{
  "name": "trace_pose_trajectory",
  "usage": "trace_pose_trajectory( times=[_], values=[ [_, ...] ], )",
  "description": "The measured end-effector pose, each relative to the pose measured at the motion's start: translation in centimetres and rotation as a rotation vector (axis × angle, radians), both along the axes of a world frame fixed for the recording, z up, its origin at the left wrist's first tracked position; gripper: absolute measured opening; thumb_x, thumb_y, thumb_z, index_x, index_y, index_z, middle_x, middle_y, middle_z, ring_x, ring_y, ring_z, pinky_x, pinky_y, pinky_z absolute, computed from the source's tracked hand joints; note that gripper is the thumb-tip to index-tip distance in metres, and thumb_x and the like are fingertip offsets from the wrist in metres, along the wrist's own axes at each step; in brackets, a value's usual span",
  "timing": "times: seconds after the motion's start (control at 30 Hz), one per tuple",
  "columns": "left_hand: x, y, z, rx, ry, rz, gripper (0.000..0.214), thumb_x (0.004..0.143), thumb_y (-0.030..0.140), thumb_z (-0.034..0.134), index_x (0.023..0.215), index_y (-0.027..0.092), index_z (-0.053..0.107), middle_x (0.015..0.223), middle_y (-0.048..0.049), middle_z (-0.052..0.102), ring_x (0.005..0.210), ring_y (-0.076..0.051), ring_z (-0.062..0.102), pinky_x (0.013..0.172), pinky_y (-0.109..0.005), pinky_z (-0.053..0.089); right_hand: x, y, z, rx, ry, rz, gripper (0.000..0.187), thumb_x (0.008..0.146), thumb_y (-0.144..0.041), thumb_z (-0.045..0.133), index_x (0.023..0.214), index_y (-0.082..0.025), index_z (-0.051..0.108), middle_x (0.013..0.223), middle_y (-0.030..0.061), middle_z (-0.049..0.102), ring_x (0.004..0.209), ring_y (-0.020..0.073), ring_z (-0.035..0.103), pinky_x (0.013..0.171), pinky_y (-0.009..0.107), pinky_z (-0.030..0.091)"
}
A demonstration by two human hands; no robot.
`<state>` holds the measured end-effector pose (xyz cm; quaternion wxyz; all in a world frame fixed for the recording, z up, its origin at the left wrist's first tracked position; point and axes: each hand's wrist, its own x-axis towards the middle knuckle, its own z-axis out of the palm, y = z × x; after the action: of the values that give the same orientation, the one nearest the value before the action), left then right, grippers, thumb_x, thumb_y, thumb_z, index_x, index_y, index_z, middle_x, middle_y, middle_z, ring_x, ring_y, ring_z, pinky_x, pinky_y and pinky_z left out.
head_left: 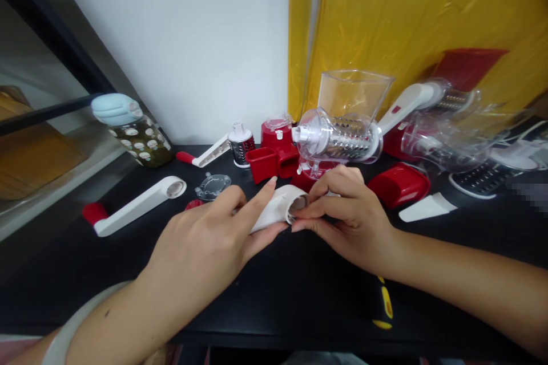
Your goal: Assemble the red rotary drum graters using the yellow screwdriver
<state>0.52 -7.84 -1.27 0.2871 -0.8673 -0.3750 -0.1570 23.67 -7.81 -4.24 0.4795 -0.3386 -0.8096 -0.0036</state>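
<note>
My left hand (205, 234) is closed around a white crank handle (274, 211), holding it above the black table. The handle's round hollow end faces right, and a red knob (194, 204) shows just past my left knuckles. At the hollow end, my right hand (351, 214) has its thumb and fingertips pinched together against the rim. Whatever lies between those fingertips is too small or hidden to make out. Below my right wrist lies a black and yellow tool handle (385, 302), partly covered by the hand.
Another white crank (137, 208) lies left, near a bottle (137, 131) with a light blue lid. Behind are a small grater drum (241, 145), red parts (262, 164) and a clear ring (213, 186). A drum grater (342, 131) and a white plastic piece (426, 207) are to the right.
</note>
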Motion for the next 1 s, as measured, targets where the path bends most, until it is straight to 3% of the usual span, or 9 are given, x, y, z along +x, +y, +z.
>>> trace_pose_trajectory(
  times=[0.43,1.0],
  values=[
    [0.18,-0.23,0.20,0.033,0.037,0.008,0.048,0.097,0.050,0.049,0.140,0.028,0.054,0.073,0.0001,0.059,0.050,-0.014,0.058,0.044,-0.029,0.036,-0.24,-0.20,-0.03,-0.010,0.020,0.001,0.009,0.084,-0.028,0.075,0.078,-0.022,0.073,0.075,-0.0001,0.060,0.075,0.0134,0.051,0.073,0.035,0.033],
    [0.28,0.12,0.20,0.029,0.003,-0.081,0.045,0.097,0.040,0.054,0.138,0.021,0.055,0.068,0.0012,0.056,0.049,-0.012,0.055,0.045,-0.027,0.035,-0.48,0.11,-0.22,-0.109,0.099,0.026,0.003,0.084,-0.025,0.074,0.082,-0.025,0.074,0.076,-0.0013,0.054,0.076,0.0125,0.050,0.071,0.031,0.037]
  ],
)
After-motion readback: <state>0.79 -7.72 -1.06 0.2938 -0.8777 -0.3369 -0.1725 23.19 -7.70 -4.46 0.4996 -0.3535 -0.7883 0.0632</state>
